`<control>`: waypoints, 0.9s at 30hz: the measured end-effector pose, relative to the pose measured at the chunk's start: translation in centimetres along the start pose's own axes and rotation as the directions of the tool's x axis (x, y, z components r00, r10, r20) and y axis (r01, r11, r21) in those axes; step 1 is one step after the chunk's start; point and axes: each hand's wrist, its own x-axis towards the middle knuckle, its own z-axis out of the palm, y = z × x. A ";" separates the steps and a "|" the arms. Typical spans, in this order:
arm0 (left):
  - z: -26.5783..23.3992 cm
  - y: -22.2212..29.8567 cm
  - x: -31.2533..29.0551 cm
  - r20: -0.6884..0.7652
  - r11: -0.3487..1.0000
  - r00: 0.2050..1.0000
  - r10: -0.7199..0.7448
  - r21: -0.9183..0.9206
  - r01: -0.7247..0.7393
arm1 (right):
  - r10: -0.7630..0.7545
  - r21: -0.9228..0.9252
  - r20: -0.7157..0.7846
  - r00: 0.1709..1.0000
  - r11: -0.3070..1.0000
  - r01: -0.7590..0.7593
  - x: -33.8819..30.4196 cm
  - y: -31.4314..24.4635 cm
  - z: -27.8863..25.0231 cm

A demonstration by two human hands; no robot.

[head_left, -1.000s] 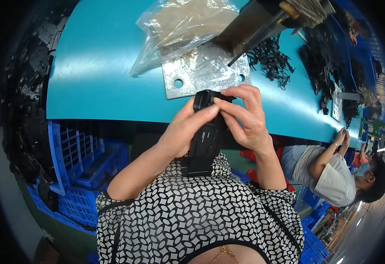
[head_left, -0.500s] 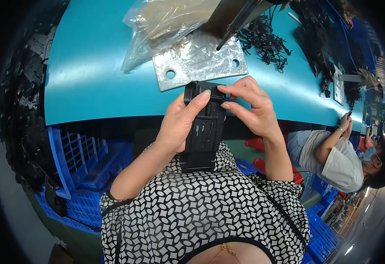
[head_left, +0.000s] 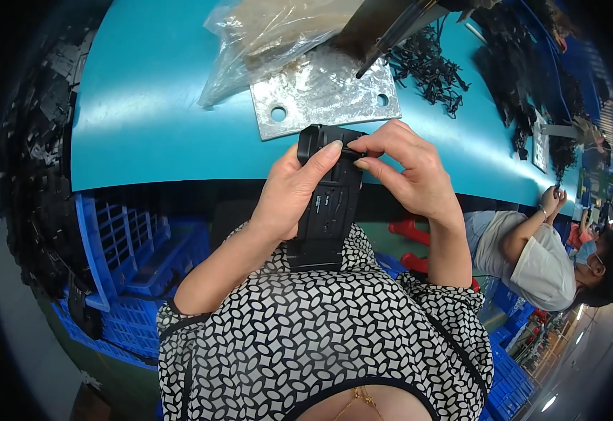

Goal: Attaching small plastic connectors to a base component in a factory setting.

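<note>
A long black plastic housing (head_left: 318, 235) with slots in its face lies between my hands, its lower end against my patterned top and its upper end near the table edge. My left hand (head_left: 289, 186) grips it along the left side, thumb across its upper face. At the upper right edge of the housing, the index finger and thumb of my right hand (head_left: 413, 170) are bent in a pinch. Something small and dark may sit between those fingertips, too small to make out. Just beyond the housing lies a scuffed metal base plate (head_left: 320, 98) with round holes.
A clear plastic bag (head_left: 233, 56) rests on the turquoise table (head_left: 138, 126) beside a dark machine column (head_left: 384, 28). Small black parts (head_left: 433, 70) are heaped to the right. Blue crates (head_left: 120, 245) and piled black parts stand left. A co-worker (head_left: 531, 259) sits at right.
The right index finger and thumb have drawn slightly closer around the housing's upper right edge. My left hand keeps its grip. The whole view has shifted a little.
</note>
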 end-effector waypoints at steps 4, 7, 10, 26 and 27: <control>0.0 0.0 -0.1 -0.019 1.000 1.000 -0.013 0.004 0.013 | 0.035 0.029 0.021 0.999 0.999 -0.036 -0.1 -0.1 0.1; 0.2 0.0 -0.1 -0.055 0.997 0.998 0.018 -0.069 -0.022 | 0.099 0.060 0.038 0.994 0.993 -0.101 -0.4 -0.2 0.3; 0.1 0.0 -0.1 -0.033 0.999 0.999 0.007 -0.054 -0.009 | 0.165 0.130 0.040 0.986 0.977 -0.169 -0.5 -0.3 0.6; 0.6 0.1 -0.7 -0.035 0.995 0.997 0.076 -0.057 -0.077 | 0.057 -0.015 -0.349 0.936 0.998 -0.067 -2.2 -1.3 2.8; 0.7 0.1 -0.7 -0.035 0.995 0.996 0.077 -0.057 -0.079 | 0.056 -0.015 -0.348 0.936 0.998 -0.065 -2.2 -1.2 2.9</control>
